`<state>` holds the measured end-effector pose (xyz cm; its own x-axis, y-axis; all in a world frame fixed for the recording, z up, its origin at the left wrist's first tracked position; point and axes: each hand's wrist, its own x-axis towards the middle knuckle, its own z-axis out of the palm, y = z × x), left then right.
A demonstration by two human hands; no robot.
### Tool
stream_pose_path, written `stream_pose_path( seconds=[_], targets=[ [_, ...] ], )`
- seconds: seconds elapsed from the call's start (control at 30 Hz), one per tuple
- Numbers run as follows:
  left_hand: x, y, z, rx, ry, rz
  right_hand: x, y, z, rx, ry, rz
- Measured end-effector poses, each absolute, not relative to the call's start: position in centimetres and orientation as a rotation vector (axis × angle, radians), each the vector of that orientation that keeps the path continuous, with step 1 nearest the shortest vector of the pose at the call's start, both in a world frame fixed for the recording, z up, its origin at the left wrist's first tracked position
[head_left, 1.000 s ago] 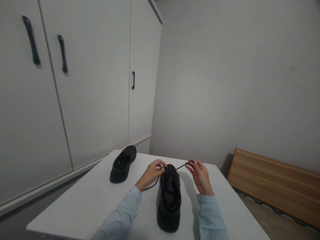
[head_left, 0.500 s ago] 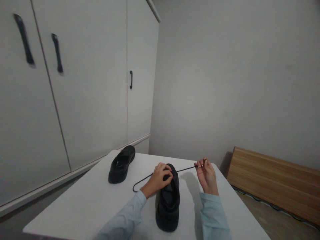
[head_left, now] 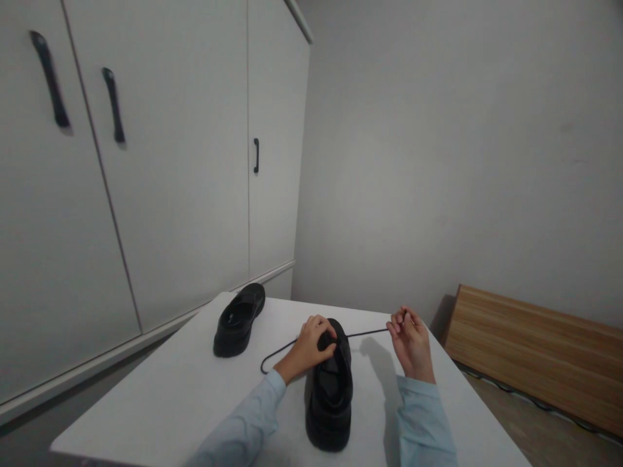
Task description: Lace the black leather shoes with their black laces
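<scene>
A black shoe [head_left: 331, 415] stands on the white table in front of me, its toe pointing away. My left hand [head_left: 315, 340] is closed over the front upper of this shoe, thumb and fingers curled on the lacing area. From there a thin black shoelace [head_left: 367, 333] runs taut to the right. Its far end is pinched in the fingers of my right hand [head_left: 409, 337], raised above the table. Another stretch of lace curves out to the left onto the tabletop, partly hidden by my left hand. The eyelets are too dark to make out.
The second black shoe [head_left: 234, 334] rests farther back on the left of the white table [head_left: 160, 402]. Behind it stands a white cabinet [head_left: 195, 194] with dark handles. A wooden panel [head_left: 530, 350] leans near the wall on the right.
My right hand has moved slightly to the right with the shoelace pinched in it. My left hand stays on the shoe. The view has shifted a little.
</scene>
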<state>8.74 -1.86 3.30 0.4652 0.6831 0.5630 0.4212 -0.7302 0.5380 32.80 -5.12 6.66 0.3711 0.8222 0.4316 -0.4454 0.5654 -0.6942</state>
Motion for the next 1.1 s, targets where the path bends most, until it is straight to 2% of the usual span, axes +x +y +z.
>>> stream_pose_path(
  seconds=[0.67, 0.93, 1.1],
  targets=[
    [8.2, -1.7, 3.3, 2.408, 0.872, 1.119, 34.1, -5.6, 7.0, -0.347, -0.765, 0.778],
    [8.5, -1.5, 2.7, 2.462, 0.884, 1.117, 33.7, -5.2, 6.3, -0.626, -0.86, 0.712],
    [8.7, -1.3, 2.4, 2.479, 0.873, 1.145, 32.8, -5.2, 6.2, -0.92, -1.176, 0.743]
  ],
)
